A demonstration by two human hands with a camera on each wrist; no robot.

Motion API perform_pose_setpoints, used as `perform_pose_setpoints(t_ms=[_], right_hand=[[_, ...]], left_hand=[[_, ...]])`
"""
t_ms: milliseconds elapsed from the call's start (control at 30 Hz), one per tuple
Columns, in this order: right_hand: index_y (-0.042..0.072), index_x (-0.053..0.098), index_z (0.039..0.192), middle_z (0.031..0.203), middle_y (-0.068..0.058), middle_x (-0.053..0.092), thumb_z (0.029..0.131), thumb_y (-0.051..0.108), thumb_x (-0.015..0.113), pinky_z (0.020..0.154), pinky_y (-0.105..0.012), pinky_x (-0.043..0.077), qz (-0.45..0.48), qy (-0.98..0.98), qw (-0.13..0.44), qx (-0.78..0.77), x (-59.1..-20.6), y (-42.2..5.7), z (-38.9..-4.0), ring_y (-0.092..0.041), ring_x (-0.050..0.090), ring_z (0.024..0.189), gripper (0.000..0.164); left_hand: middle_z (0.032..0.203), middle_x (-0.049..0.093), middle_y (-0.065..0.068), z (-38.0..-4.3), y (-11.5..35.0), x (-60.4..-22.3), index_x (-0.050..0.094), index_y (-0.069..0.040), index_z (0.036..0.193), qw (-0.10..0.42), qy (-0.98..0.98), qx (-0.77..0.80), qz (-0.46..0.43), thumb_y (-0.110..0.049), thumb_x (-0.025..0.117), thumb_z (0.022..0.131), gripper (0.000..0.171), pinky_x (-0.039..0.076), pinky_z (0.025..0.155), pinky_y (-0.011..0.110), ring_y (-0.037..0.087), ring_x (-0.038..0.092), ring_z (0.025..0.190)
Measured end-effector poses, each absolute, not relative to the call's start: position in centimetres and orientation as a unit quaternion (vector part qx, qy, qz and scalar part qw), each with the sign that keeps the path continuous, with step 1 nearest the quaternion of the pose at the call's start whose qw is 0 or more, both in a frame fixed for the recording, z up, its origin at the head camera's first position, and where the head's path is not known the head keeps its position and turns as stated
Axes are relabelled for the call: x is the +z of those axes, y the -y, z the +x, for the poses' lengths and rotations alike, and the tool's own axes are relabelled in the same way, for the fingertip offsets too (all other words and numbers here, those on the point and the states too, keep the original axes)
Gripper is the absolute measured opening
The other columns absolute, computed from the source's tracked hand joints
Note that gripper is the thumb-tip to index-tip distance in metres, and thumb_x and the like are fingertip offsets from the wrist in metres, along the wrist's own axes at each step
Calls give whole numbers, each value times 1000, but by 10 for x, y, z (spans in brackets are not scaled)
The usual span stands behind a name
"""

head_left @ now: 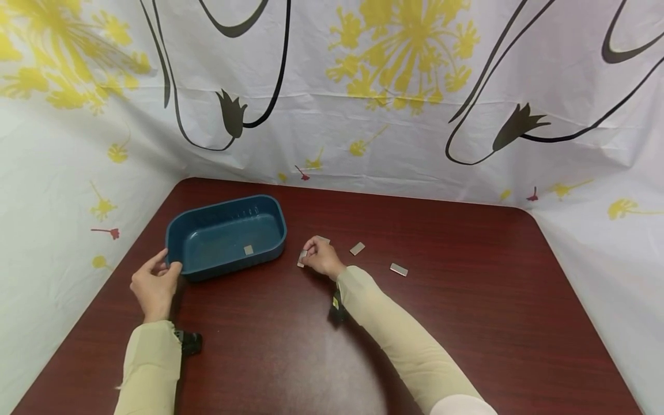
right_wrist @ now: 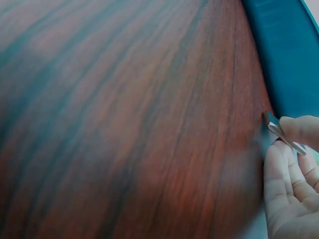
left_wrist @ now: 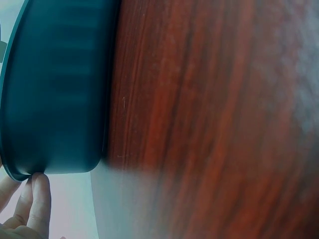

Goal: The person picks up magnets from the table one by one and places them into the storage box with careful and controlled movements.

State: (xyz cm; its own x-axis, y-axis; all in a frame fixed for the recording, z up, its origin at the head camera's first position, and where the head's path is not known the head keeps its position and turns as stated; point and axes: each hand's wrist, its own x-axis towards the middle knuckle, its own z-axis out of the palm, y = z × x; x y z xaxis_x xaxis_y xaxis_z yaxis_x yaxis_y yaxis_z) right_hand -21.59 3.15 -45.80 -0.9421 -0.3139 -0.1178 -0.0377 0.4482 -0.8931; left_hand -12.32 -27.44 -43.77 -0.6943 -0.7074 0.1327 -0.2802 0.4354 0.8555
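Observation:
A blue plastic basin (head_left: 236,266) stands at the back left of the table, with one small flat metal piece (head_left: 248,250) lying on its floor. My left hand (head_left: 154,286) pinches the basin's rim at its near left corner; fingertips also show under the rim in the left wrist view. Just right of the basin, my right hand (head_left: 323,259) holds a thin rectangular metal piece (head_left: 301,260) between thumb and fingers. In the right wrist view that metal piece (right_wrist: 285,137) is tilted, beside the basin wall. Behind the right hand lies another piece (head_left: 324,238), partly hidden.
Two more metal pieces lie apart on the dark red wooden table (head_left: 259,346), one silvery grey (head_left: 357,248) and one shinier (head_left: 399,270) farther right. A white patterned curtain (head_left: 311,75) borders the table's back and sides.

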Motion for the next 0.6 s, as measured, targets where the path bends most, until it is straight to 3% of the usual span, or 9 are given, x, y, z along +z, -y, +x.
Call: perform_pose_setpoints(t_ms=[600], right_hand=[[-1,55,95,73,-5,54,80,1,59,53,-24,43,-108,-808,148,-561,-454,-31,-212,-14,50,58,15]], left_hand=[[87,59,10,-123,274,-439,63,-13,115,250,808,-439,304,-14,61,75,40,35,56,11,-13,44,56]])
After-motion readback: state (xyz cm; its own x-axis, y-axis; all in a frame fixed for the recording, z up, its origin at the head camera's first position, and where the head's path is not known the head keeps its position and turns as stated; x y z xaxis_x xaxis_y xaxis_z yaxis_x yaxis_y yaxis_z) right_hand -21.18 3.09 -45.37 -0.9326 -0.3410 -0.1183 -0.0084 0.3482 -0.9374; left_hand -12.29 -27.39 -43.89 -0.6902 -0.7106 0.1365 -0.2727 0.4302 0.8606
